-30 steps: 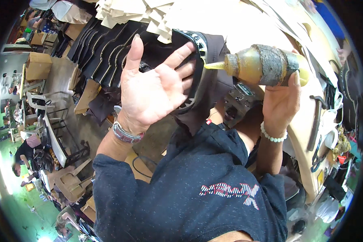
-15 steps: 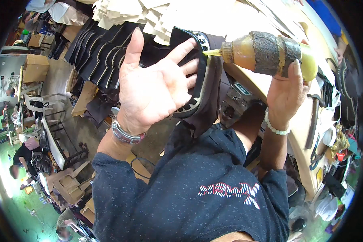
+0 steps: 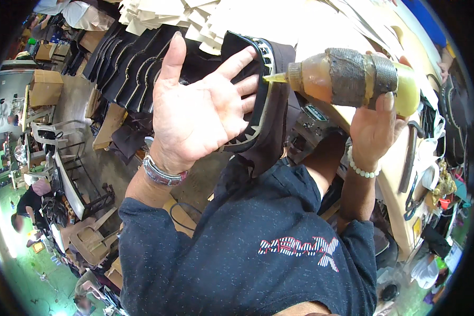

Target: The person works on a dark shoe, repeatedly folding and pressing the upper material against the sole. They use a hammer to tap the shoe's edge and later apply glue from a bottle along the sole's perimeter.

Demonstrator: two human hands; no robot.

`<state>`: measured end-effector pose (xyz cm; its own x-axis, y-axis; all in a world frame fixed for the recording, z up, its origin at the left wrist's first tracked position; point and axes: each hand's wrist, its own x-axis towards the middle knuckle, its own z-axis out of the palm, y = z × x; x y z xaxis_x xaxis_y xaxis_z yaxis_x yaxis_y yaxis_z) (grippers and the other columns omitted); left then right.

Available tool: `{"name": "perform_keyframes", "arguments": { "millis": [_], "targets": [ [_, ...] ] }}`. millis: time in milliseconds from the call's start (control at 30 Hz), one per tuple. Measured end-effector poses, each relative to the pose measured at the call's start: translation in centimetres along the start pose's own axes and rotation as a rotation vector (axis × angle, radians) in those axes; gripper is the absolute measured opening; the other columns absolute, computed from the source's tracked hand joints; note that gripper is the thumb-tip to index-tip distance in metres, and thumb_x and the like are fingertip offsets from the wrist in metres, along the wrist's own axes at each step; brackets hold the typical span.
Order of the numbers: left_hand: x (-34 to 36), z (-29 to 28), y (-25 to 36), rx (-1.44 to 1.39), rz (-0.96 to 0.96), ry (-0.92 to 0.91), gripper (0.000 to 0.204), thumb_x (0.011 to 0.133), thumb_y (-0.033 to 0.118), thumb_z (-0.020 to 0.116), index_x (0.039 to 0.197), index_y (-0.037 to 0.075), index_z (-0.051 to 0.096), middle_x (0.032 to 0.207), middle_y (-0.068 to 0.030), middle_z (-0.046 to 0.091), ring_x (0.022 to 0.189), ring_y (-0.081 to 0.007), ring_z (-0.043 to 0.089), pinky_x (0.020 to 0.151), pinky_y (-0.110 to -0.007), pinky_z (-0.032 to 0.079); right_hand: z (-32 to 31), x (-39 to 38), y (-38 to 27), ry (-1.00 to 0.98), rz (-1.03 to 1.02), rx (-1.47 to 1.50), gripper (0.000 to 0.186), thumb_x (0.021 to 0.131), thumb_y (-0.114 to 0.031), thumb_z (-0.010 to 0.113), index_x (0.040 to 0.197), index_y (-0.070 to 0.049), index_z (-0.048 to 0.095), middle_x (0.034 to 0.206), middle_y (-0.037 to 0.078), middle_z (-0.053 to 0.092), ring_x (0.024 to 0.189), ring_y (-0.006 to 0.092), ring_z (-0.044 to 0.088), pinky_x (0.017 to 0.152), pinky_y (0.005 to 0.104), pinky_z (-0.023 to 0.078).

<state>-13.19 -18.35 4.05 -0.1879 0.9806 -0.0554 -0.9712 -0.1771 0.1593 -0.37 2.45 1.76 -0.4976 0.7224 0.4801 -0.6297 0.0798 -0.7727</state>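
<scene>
My right hand (image 3: 376, 124) is wrapped round a squeeze bottle (image 3: 347, 79) with yellowish contents and dark tape about its middle. The bottle lies nearly level, its pointed nozzle (image 3: 276, 78) aimed left. That tip meets the curved edge of a black fabric piece (image 3: 280, 105), which has a pale strip and notched, tooth-like cuts along its border. Palm up, my left hand (image 3: 200, 113) lies against the inner side of this piece, thumb out and fingers spread. Nothing is gripped in it. Whether the fingertips touch the piece, I cannot tell.
Overlapping black pieces with pale edges (image 3: 126, 73) lie left of my hand. Beyond them are cream sheets (image 3: 189, 21). A dark curved-handled tool (image 3: 408, 158) rests on the table's right side. Behind my left arm stand a cardboard box (image 3: 46, 87) and a pale chair (image 3: 55, 134).
The bottle has shifted slightly toward me, and its nozzle tip has slid a short way along the piece's edge. My left hand has moved slightly, still spread.
</scene>
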Motion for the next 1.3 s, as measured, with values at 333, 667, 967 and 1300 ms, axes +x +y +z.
{"name": "perform_keyframes", "arguments": {
  "millis": [333,667,967,1300],
  "targets": [
    [0.0,0.7,-0.5,-0.067,0.036,0.059,0.093,0.079,0.07,0.044,0.142,0.006,0.02,0.127,-0.0226,0.044,0.108,-0.0332,0.051,0.089,-0.043,0.045,-0.5,-2.1,-1.3,-0.152,-0.001,-0.131,0.077,0.076,-0.027,0.07,0.133,0.004,0.029,0.116,0.026,0.052,0.11,0.0345,0.053,0.093,0.0447,0.044],
    [-0.2,-3.2,0.9,-0.06,-0.006,-0.003,0.09,0.083,0.07,0.035,0.142,0.004,0.021,0.132,-0.0209,0.041,0.116,-0.0311,0.046,0.099,-0.045,0.036,-0.6,-4.1,-1.0,-0.099,0.414,0.061,0.065,0.089,-0.031,0.054,0.135,0.004,0.026,0.12,0.021,0.05,0.114,0.0308,0.05,0.098,0.0434,0.04],
    [-2.4,-5.2,0.9,0.127,-0.132,0.279,0.092,0.084,0.073,0.025,0.128,-0.006,0.042,0.114,-0.0182,0.055,0.098,-0.0251,0.057,0.087,-0.034,0.045,-1.5,-5.3,1.2,0.181,0.611,0.419,0.051,0.094,-0.029,0.045,0.133,0.002,0.035,0.129,0.013,0.047,0.12,0.0229,0.046,0.101,0.0426,0.036],
    [-1.9,-4.8,1.1,0.042,-0.205,0.044,0.094,0.082,0.074,0.03,0.137,-0.003,0.027,0.123,-0.0198,0.048,0.093,-0.028,0.058,0.083,-0.033,0.047,-1.2,-5.9,0.5,0.226,0.575,0.467,0.031,0.091,-0.021,0.052,0.118,-0.006,0.051,0.116,0.006,0.057,0.109,0.0176,0.054,0.093,0.0382,0.042]
  ]
}}
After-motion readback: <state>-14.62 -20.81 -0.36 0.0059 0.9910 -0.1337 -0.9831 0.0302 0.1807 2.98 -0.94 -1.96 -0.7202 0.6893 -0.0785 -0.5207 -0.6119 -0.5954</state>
